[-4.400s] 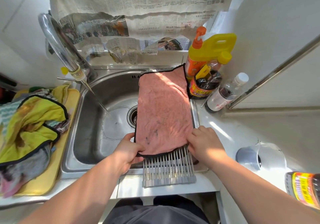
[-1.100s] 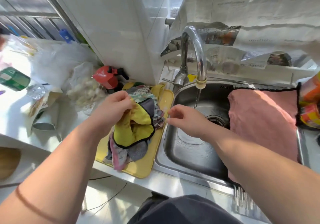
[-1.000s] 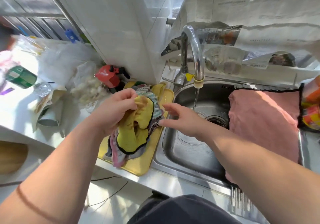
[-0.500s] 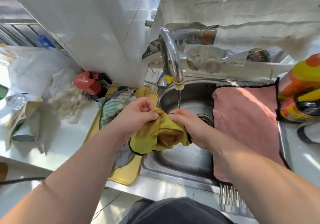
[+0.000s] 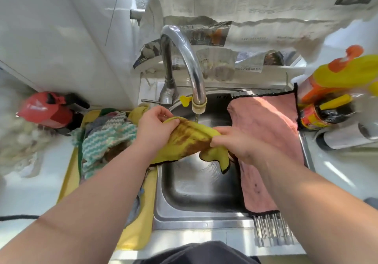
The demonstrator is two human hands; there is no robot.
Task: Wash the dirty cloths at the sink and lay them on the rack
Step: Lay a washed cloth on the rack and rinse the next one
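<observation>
- Now the stained yellow microfibre cloth with black edging point(image 5: 190, 139) hangs over the steel sink point(image 5: 196, 192), just under the curved chrome tap point(image 5: 184, 59).
- The left hand point(image 5: 155, 128) and right hand point(image 5: 239, 143) each grip one end, fingers point(image 5: 161, 113) curled round the fabric.
- It looks soft and limp, and will likely be heavier once soaked; holding both ends suits rubbing.
- Half a second ago it was bunched nearer the sink's left edge; now it is stretched out.

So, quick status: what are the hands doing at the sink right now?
Left hand, right hand: both grip the stained yellow cloth over the sink, under the running faucet. Pink cloth lies on the rack. Nothing in the way.
</observation>
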